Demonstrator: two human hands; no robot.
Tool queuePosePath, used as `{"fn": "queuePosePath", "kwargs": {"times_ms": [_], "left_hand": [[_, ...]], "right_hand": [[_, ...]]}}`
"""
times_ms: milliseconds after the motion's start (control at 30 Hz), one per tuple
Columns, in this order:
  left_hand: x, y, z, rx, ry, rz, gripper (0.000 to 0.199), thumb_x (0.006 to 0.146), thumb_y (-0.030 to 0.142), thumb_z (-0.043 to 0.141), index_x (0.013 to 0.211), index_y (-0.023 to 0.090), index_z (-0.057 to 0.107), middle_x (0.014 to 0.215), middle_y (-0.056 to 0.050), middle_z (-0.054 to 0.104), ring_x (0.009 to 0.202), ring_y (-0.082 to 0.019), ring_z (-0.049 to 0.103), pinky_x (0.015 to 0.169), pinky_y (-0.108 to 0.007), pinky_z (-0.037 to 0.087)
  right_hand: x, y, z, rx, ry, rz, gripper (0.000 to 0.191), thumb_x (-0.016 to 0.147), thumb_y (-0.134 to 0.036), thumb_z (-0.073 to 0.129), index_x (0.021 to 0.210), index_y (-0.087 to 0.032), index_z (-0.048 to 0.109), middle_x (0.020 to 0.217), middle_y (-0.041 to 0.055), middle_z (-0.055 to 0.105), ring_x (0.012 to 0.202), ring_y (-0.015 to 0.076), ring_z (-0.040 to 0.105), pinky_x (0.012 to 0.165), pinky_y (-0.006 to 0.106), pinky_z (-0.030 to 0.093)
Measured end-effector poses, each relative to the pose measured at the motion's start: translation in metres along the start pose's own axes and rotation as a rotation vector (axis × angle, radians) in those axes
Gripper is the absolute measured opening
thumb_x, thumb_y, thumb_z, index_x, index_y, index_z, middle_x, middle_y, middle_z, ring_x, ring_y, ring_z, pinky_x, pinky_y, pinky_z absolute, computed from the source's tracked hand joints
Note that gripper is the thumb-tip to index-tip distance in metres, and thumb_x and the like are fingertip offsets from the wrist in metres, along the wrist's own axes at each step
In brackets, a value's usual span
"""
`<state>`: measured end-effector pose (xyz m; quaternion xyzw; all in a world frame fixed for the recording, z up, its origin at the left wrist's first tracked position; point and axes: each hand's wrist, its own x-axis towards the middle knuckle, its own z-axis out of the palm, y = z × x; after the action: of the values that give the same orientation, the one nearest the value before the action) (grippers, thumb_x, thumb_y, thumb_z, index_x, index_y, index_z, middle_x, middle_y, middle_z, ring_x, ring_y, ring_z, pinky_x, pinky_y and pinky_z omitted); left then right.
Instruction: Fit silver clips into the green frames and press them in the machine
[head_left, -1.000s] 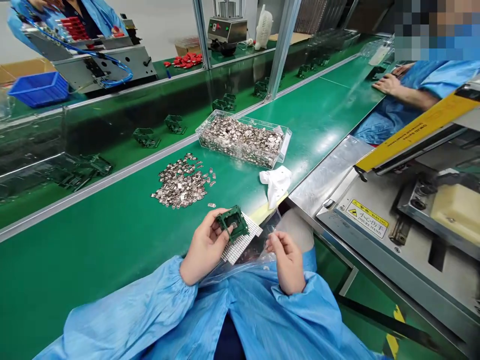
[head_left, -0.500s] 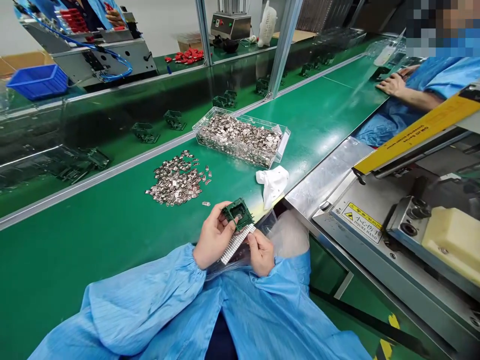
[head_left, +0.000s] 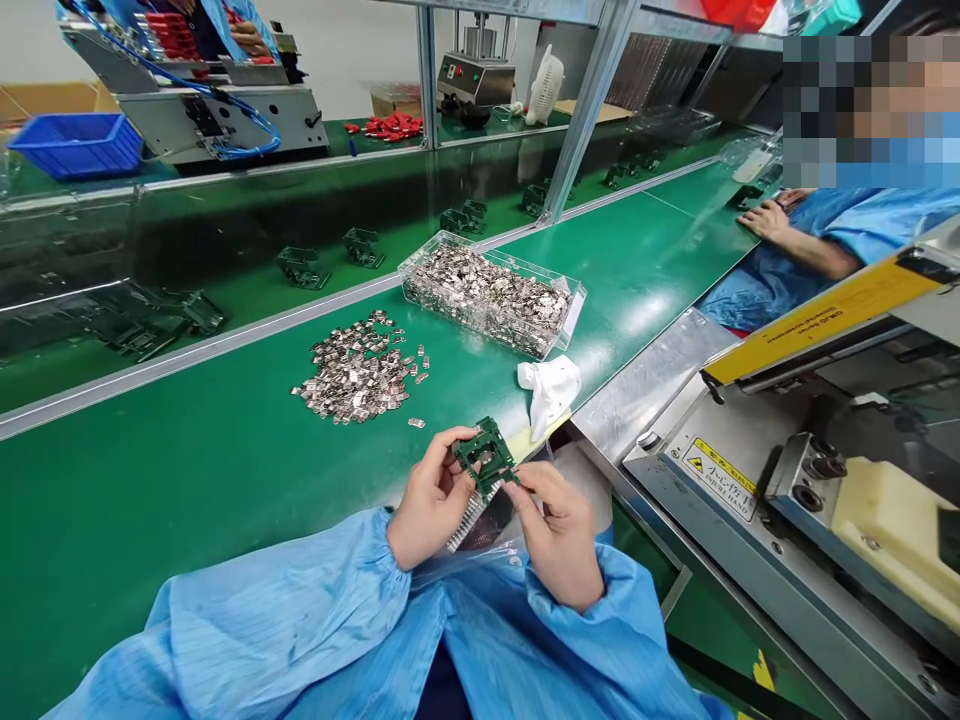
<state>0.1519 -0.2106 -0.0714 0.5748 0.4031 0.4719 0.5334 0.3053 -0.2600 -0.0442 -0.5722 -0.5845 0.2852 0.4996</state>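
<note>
The frame (head_left: 490, 470) is clamped at its left side between the left hand's (head_left: 429, 502) thumb and fingers, above the grid (head_left: 465, 524); its near right corner is touched by the right hand's (head_left: 561, 532) thumb and forefinger, held close together; whether anything is pinched there cannot be told.

"What's behind the frame (head_left: 490, 438)?"
"On the table (head_left: 187, 480), the tray (head_left: 571, 315), with small parts (head_left: 491, 290) in it. Left of it, nearer, a pile (head_left: 356, 372)."
"To the right?"
"The cloth (head_left: 551, 390) before the tray, then the machine (head_left: 806, 560)."
</note>
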Motion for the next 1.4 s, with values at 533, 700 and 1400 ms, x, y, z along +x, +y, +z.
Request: {"fn": "queuePosePath", "kwargs": {"times_ms": [533,700,1400], "left_hand": [[-0.01,-0.001,-0.005,0.173,-0.074,0.084,0.032,0.092,0.025,0.052,0.123,0.021,0.053,0.091,-0.005,0.064,0.069,-0.013,0.056,0.062,-0.023,0.047],[-0.012,0.013,-0.003,0.139,-0.115,0.032,0.033,0.092,0.028,0.053,0.124,0.021,0.051,0.094,-0.005,0.065,0.07,-0.013,0.058,0.064,-0.023,0.048],[0.08,0.115,0.346,0.183,-1.093,0.415,0.089,0.066,0.035,0.082,0.14,0.009,0.041,0.137,-0.024,0.053,0.129,-0.038,0.05,0.106,-0.051,0.043]], "right_hand": [[0.007,0.001,0.035,0.04,0.295,0.027,0.014,0.083,-0.03,0.066,0.073,-0.021,0.064,0.086,0.0041,0.053,0.08,0.0186,0.055,0.064,0.027,0.047],[0.002,0.005,0.017,0.268,0.236,0.045,0.008,0.085,-0.029,0.065,0.085,-0.021,0.062,0.1,0.0075,0.056,0.095,0.0209,0.058,0.072,0.029,0.051],[-0.125,0.024,-0.302,-0.063,1.518,-0.014,0.056,0.056,-0.042,0.089,0.101,-0.02,0.064,0.112,0.0094,0.064,0.12,0.0336,0.056,0.11,0.059,0.037]]}}
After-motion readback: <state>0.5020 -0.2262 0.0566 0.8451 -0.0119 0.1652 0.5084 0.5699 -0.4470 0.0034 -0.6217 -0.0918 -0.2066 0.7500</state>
